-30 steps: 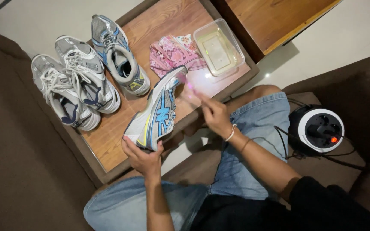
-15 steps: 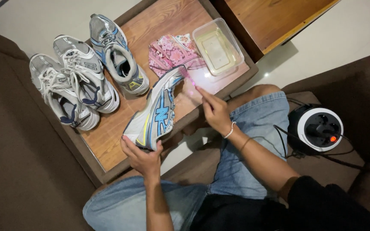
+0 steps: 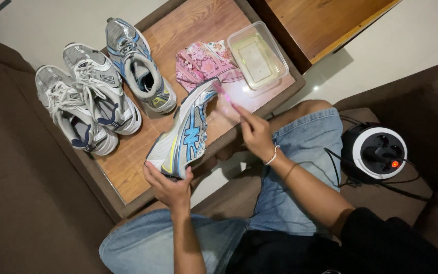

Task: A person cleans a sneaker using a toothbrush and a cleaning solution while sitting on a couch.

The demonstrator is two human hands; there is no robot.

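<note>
1. On the wooden table (image 3: 128, 172) I count four sneakers: three parked at the left, a white pair (image 3: 84, 96) plus one blue-trimmed one (image 3: 138, 66), and a fourth sneaker (image 3: 186, 134) lifted up.
2. Left hand (image 3: 168, 189) has its fingers wrapped around that sneaker's heel.
3. Right hand (image 3: 254, 133) pinches a pink brush (image 3: 224, 97) against the toe, fingers closed on it.
4. One pink floral cloth (image 3: 201, 61) and one clear plastic tub (image 3: 258, 55) sit just behind.
5. One round cord reel (image 3: 378, 152) on the sofa, well apart.
</note>
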